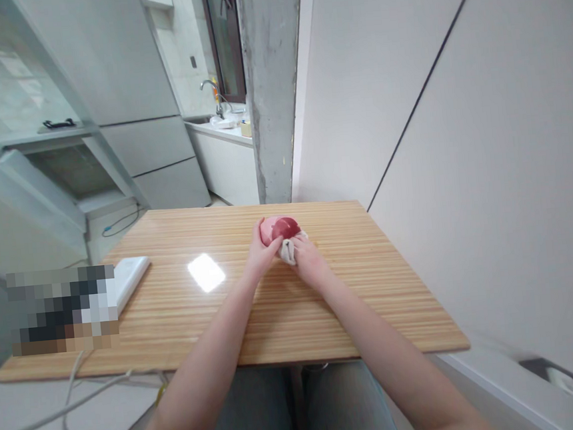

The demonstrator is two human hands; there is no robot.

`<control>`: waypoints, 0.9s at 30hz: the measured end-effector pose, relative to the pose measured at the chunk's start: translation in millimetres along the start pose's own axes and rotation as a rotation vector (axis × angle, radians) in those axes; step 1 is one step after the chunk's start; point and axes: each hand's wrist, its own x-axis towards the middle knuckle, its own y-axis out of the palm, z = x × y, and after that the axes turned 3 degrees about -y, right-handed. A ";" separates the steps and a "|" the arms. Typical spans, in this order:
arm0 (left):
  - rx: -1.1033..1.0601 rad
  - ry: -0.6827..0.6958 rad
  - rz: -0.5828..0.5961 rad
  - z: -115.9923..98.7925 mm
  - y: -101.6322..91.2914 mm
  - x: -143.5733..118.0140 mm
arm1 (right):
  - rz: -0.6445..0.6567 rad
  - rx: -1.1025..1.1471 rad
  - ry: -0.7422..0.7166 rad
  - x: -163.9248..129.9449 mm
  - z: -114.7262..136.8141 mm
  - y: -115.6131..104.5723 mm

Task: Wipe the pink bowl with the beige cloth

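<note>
- Holding red apple near worktop far edge: left hand fingers grasp it.
- Right hand fingers clenched on white cloth vs apple.
- Apple prob. firm, smooth, slippery; grip round sides.

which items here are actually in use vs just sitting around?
In use:
- round red apple-like fruit, gripped by the left hand
- crumpled white cloth, pressed against the fruit by the right hand

Lying about:
- flat white rectangular box at the left of the striped wooden table
- grey cables below the table's left edge
</note>
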 end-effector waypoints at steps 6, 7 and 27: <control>-0.040 -0.081 0.096 1.4 -17.7 12.3 | 0.032 -0.024 -0.068 0.2 -5.5 -9.1; -0.073 -0.091 0.090 2.5 -15.9 12.2 | 0.029 -0.043 -0.065 0.3 -6.0 -9.3; -0.026 -0.052 0.059 9.5 -6.1 7.7 | 0.177 -0.188 -0.010 -1.9 9.5 -16.3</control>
